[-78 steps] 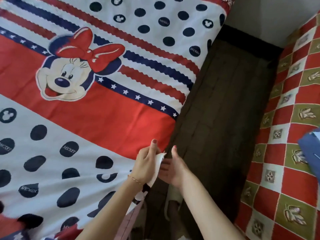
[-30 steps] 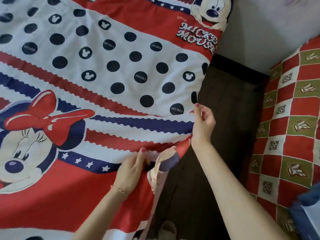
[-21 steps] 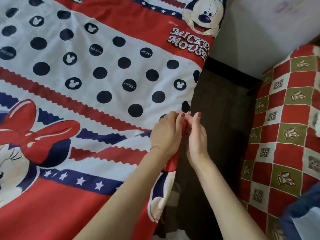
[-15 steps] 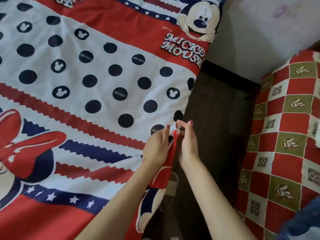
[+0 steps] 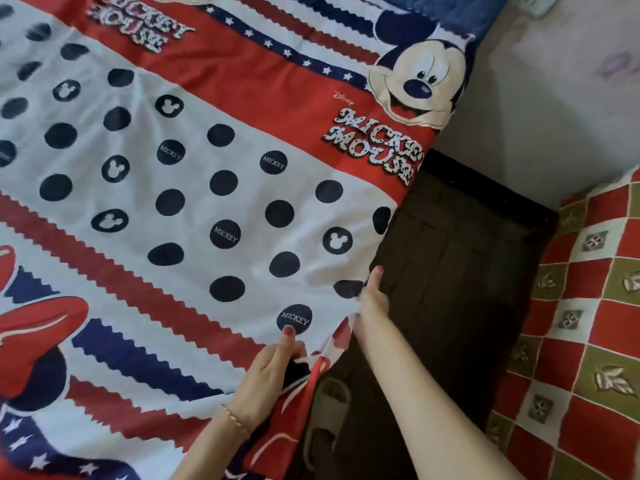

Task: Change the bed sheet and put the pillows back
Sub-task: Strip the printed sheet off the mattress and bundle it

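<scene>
A red, white and navy cartoon-mouse bed sheet lies spread over the bed, filling the left and centre of the view. Its right edge hangs down beside the dark floor. My left hand grips a bunched fold of that hanging edge, thumb on top near a "MICKEY" dot. My right hand sits farther up the same edge, fingers curled under the sheet where it meets the mattress side. No pillows are in sight.
A narrow strip of dark wooden floor runs between the bed and a red, green and white checked cover on the right. A slipper shows on the floor. A pale wall closes the gap; blue fabric lies at the bed's head.
My hands have separated along the sheet's edge: the right went farther up the bed, the left dropped lower and still holds the fold. The view has shifted toward the head of the bed.
</scene>
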